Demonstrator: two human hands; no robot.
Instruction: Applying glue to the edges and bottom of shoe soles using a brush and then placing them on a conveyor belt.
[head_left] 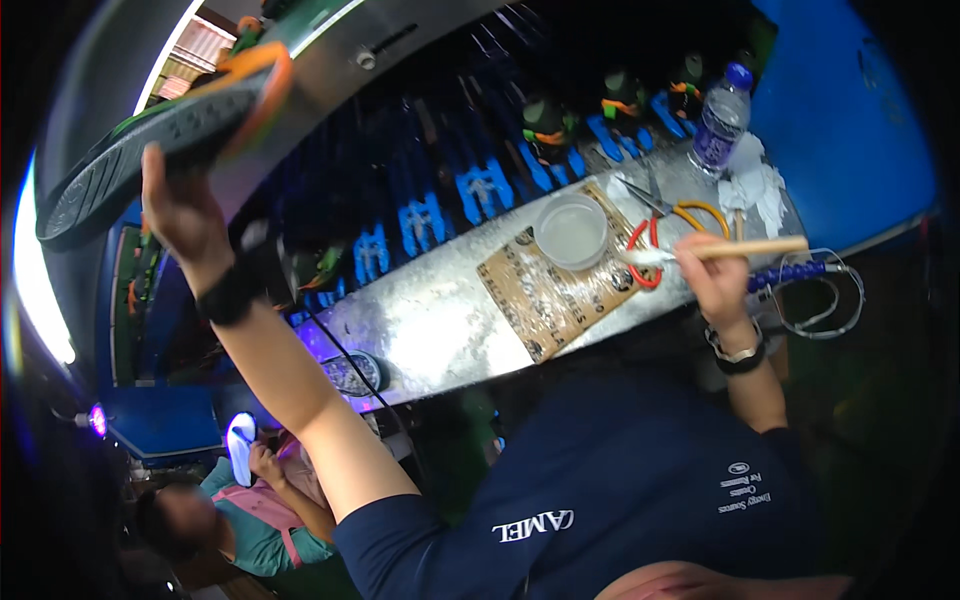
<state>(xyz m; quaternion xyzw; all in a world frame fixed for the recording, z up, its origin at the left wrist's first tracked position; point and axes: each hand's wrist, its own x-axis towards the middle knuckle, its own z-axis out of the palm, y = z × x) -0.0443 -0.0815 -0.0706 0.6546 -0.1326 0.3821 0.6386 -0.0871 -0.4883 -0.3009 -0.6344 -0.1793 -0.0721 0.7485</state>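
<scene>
My left hand (187, 222) is raised high at the far left, gripping a shoe (160, 150) from below. The shoe's dark grey sole faces me, its thumb side pressed by my thumb, and orange shows along its edge; some fingers are hidden. Over the bench, my right hand (716, 280) is closed around a brush (755, 247) with a pale wooden handle. Its whitish bristle end points left, above red-handled pliers or cutters (645, 270) and beside a round translucent tub (571, 232) of cloudy liquid. The tub stands on a brown printed cardboard sheet (540, 300).
Orange-handled scissors (705, 212), a water bottle (720, 120) and crumpled white tissue (755, 185) lie behind my right hand. Blue clamps (485, 190) and several shoes line the far side. A blue coiled hose (785, 275) hangs at right. Another person (260, 515) works at lower left.
</scene>
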